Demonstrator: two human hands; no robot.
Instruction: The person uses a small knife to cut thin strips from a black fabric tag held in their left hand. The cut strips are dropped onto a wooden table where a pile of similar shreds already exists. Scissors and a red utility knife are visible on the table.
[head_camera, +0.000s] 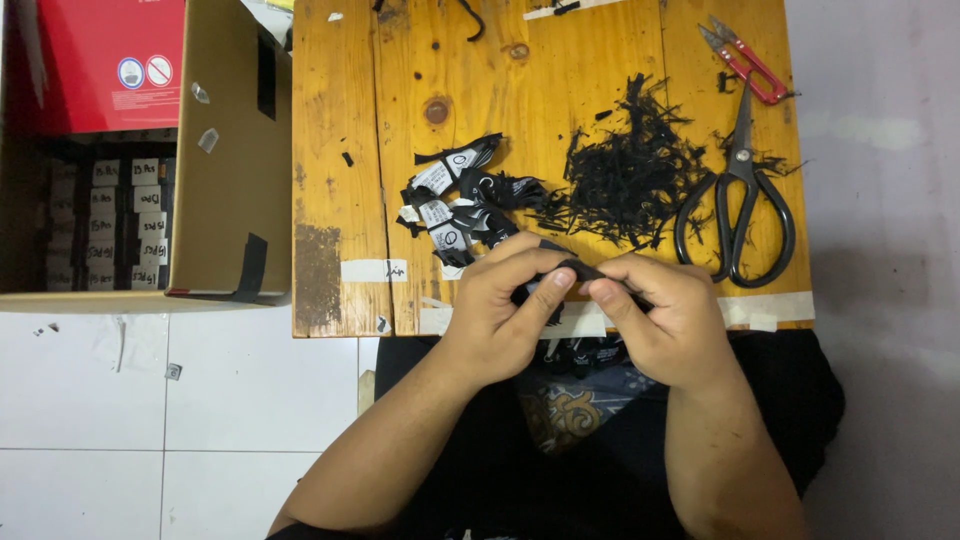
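My left hand (503, 303) and my right hand (655, 318) meet at the near edge of a small wooden table (340, 150). Both pinch one small black fabric label (580, 271) between thumbs and forefingers. Just beyond my left hand lies a heap of black-and-white fabric labels (455, 200). To its right sits a pile of thin black offcuts (630, 170).
Large black scissors (738, 190) and small red thread snips (745, 60) lie at the table's right side. An open cardboard box (225, 150) holding rows of labelled black items and a red box stands on the left. More labels rest in my lap (585, 352). White tiled floor lies below.
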